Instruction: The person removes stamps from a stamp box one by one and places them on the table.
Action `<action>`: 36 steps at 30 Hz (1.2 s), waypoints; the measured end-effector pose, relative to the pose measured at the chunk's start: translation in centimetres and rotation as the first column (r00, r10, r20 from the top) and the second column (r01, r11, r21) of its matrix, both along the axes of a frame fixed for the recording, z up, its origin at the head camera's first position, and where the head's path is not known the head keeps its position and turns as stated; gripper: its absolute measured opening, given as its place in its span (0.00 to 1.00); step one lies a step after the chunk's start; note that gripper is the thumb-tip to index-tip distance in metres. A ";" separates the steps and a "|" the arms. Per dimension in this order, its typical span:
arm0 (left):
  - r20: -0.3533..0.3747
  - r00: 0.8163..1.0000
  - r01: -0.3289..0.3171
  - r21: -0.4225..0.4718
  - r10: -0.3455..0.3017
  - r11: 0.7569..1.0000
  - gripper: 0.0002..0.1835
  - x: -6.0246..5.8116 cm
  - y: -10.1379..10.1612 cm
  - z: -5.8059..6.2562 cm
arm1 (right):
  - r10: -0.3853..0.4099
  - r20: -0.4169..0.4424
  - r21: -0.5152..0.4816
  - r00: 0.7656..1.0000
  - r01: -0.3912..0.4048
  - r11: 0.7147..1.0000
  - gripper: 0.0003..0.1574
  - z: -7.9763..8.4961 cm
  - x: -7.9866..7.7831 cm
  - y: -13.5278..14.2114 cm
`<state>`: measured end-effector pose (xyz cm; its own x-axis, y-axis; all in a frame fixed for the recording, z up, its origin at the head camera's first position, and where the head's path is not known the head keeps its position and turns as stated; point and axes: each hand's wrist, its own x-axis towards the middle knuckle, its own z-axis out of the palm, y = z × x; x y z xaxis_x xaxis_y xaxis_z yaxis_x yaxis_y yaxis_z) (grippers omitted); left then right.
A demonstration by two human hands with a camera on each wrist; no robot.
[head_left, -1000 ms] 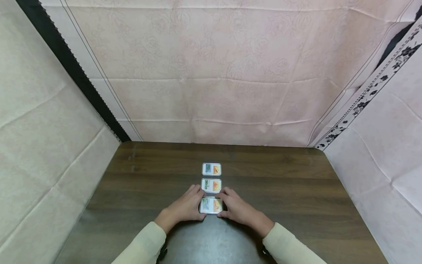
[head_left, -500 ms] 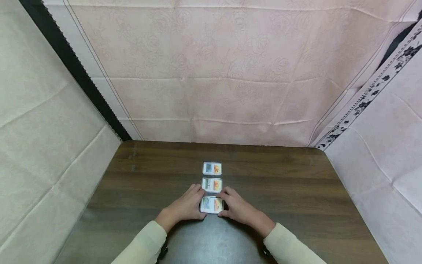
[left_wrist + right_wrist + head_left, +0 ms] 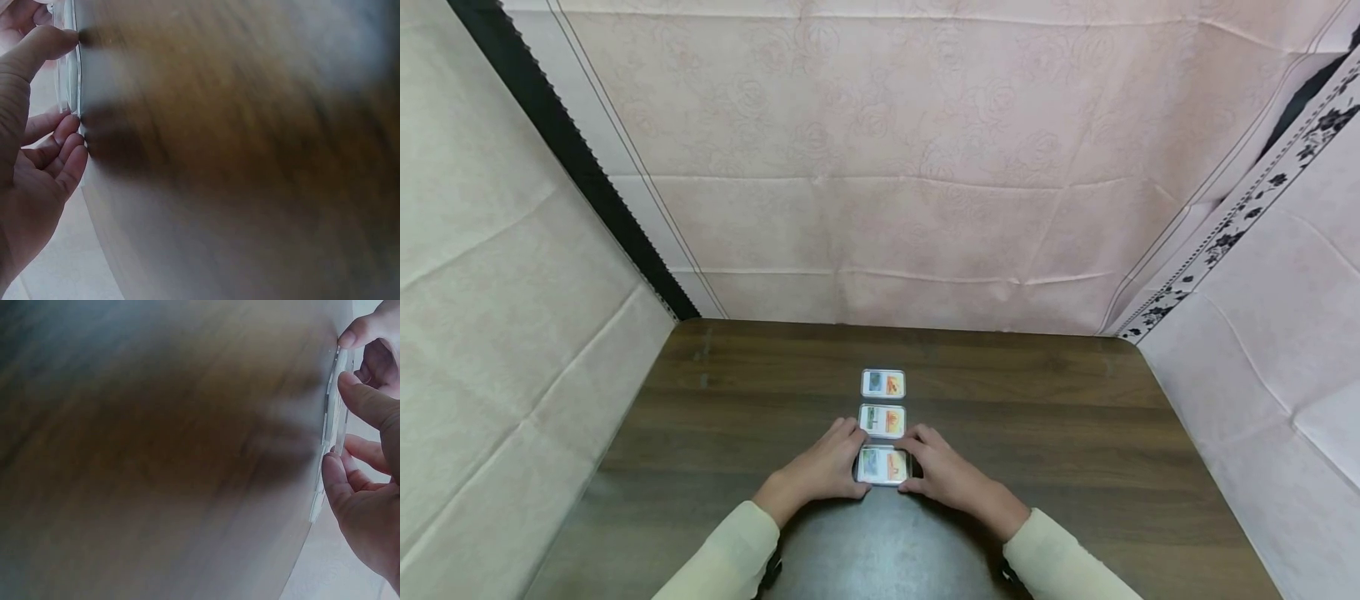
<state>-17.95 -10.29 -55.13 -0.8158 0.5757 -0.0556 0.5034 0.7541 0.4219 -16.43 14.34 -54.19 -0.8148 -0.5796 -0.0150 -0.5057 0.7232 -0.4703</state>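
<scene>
Three flat, clear-edged cases with printed pictures lie in a column on the table. At its near end is the near case, with a hand at each short side. My left hand grips its left side between thumb and fingers, and my right hand grips the right side the same way. In the right wrist view the near case shows a clear upper layer over a lower one, with the right thumb against the upper layer. Just beyond sits the middle case, close to the index fingertips.
The far case lies past the middle one, towards the back of the brown wooden table. Pale cloth hangs behind the table and along its left and right sides.
The near case and my right hand have shifted very slightly to the right. My left hand keeps its place, and the other two cases stay put.
</scene>
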 end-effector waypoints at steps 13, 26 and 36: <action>0.021 1.000 -0.019 -0.008 0.019 1.000 0.33 0.1 0.0 0.1 | -0.029 0.035 0.023 0.999 0.029 0.999 0.38 0.6 0.4 1.1; 0.015 1.000 -0.022 -0.008 0.023 1.000 0.34 0.1 0.0 0.2 | -0.060 -0.004 0.030 0.998 0.060 0.998 0.37 1.2 0.8 3.0; 0.017 1.000 -0.022 -0.005 0.022 1.000 0.33 0.2 0.1 0.2 | -0.065 -0.038 0.004 0.997 0.065 0.998 0.37 1.1 1.3 5.2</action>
<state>-17.77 -10.21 -54.89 -0.8272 0.5571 -0.0729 0.4791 0.7672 0.4266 -15.11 19.53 -53.08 -0.8506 -0.5256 0.0136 -0.4752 0.7576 -0.4474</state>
